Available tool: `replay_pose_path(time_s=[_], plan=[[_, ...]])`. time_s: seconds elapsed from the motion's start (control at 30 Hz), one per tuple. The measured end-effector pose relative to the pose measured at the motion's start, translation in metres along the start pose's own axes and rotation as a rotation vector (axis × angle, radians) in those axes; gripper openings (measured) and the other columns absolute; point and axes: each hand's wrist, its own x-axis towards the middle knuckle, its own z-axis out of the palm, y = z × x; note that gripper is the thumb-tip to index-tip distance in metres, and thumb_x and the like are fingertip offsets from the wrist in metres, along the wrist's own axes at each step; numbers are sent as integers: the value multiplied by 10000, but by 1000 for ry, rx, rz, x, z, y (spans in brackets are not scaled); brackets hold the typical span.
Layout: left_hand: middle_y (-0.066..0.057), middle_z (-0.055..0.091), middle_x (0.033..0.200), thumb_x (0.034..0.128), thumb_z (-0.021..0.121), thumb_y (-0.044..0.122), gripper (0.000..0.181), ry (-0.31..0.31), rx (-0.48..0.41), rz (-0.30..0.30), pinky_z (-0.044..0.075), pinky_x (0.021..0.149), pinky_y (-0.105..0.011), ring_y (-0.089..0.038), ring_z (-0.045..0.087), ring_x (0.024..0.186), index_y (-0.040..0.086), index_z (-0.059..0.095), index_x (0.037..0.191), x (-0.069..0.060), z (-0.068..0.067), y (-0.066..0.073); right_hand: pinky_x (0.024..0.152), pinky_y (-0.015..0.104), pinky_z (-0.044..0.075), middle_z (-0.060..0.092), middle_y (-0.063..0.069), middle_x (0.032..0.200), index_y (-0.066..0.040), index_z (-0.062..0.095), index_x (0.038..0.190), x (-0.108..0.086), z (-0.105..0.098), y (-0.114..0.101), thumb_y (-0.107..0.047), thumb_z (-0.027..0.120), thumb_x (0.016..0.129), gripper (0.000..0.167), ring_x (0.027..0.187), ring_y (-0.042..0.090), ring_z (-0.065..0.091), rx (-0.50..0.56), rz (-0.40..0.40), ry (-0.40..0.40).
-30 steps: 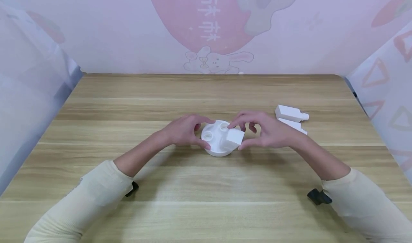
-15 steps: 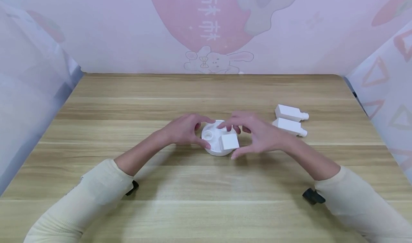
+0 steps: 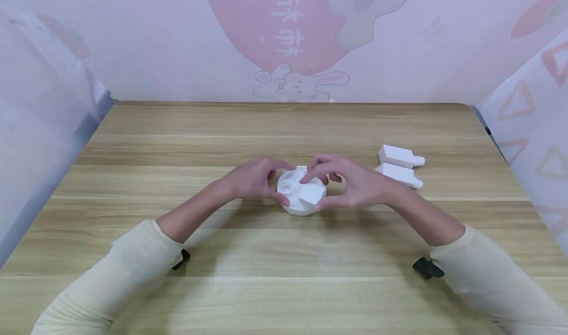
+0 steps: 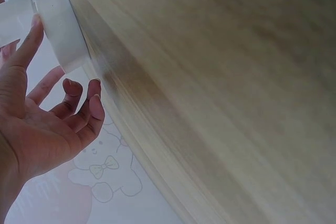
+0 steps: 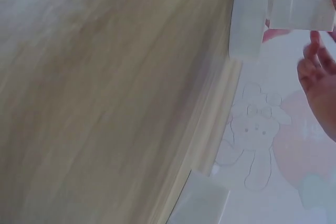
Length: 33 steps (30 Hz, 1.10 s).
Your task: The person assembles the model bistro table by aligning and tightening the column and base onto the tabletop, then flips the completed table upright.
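Observation:
A white round base [image 3: 293, 206] with sockets in its top lies on the wooden table. My left hand [image 3: 257, 178] grips its left edge between thumb and fingers. A white square-sided block [image 3: 312, 193] stands upright on the base's right side. My right hand [image 3: 350, 181] pinches this block, thumb at its near corner and index finger at its far side. One round socket [image 3: 286, 187] shows bare, while the right fingers cover the far part of the base. In the right wrist view, a narrow neck joins the block [image 5: 302, 10] to the base [image 5: 248, 19].
Two more white blocks with round pegs lie on the table to the right, the farther block [image 3: 396, 156] beside the nearer block [image 3: 398, 173]. Behind the wooden table [image 3: 284, 266] hangs a printed pink curtain [image 3: 155, 39].
The white block has turned on the base and its top now sits farther left. My right hand has shifted left, spread its fingers and closed on the block again. The left hand has stayed put.

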Motion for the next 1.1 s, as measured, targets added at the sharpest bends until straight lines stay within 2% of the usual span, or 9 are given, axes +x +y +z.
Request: replay_pose_path(time_s=[0.17, 0.37, 0.43, 0.53, 0.7, 0.77, 0.87, 0.97, 1.1], plan=[[-3, 434, 703, 739, 950, 395, 804, 10, -1, 17, 287, 578, -292, -155, 402, 673, 97, 639, 1418, 0, 0, 1, 654, 397, 439, 567, 6, 894, -121, 665, 918, 9, 8, -1, -222, 965, 726, 370, 773, 241, 518, -87, 31, 142], [-10, 434, 716, 737, 954, 381, 808, 13, -6, 22, 302, 596, -294, -158, 405, 691, 84, 637, 1417, 0, 0, 1, 630, 289, 412, 504, 47, 738, -118, 573, 846, 14, 14, -2, -253, 973, 715, 442, 707, 141, 478, -195, 73, 213], [-11, 439, 719, 738, 953, 382, 810, 8, -7, 18, 302, 594, -295, -158, 406, 691, 86, 633, 1421, 0, 0, 1, 630, 275, 404, 535, 55, 760, -106, 617, 889, 14, 13, -2, -260, 968, 725, 417, 708, 156, 485, -198, 84, 198], [-12, 446, 715, 741, 951, 387, 802, 4, -5, 15, 295, 588, -296, -159, 408, 683, 103, 636, 1422, -1, -1, 2, 643, 329, 424, 594, 40, 867, -75, 713, 1075, 13, 8, 0, -271, 922, 792, 403, 735, 224, 510, -147, 70, 133], [-8, 451, 712, 734, 951, 402, 761, 2, 1, 21, 286, 583, -295, -160, 406, 672, 149, 664, 1392, -1, -2, 2, 680, 419, 484, 637, 33, 1159, -73, 667, 1368, 11, 0, 6, -448, 691, 983, 537, 847, 249, 545, -43, -13, -16], [-6, 448, 710, 735, 951, 404, 755, -1, 0, 21, 285, 581, -292, -159, 404, 670, 153, 666, 1388, -1, -2, 1, 728, 418, 510, 626, 52, 1251, -67, 648, 1394, 12, -1, 7, -458, 632, 1017, 543, 918, 216, 556, -23, -27, -57], [-11, 445, 704, 738, 950, 402, 772, -7, -5, 16, 284, 577, -291, -160, 404, 667, 140, 655, 1401, 0, -2, 1, 803, 407, 515, 614, 85, 1295, -57, 651, 1388, 13, -3, 6, -293, 656, 1022, 435, 1007, 208, 564, -1, -13, -89], [-12, 453, 706, 739, 949, 402, 786, -10, -1, 8, 289, 576, -293, -160, 411, 669, 132, 646, 1412, -1, -2, 1, 799, 429, 494, 615, 79, 1252, -57, 673, 1342, 14, -4, 5, -121, 705, 966, 382, 972, 248, 551, 5, 10, -84], [-12, 459, 724, 743, 946, 402, 799, -6, 8, 6, 301, 582, -293, -158, 418, 686, 116, 636, 1422, -1, -2, 1, 734, 425, 435, 599, 56, 1083, -65, 692, 1194, 16, -7, 5, -98, 792, 903, 310, 836, 326, 494, -15, 41, -16]])
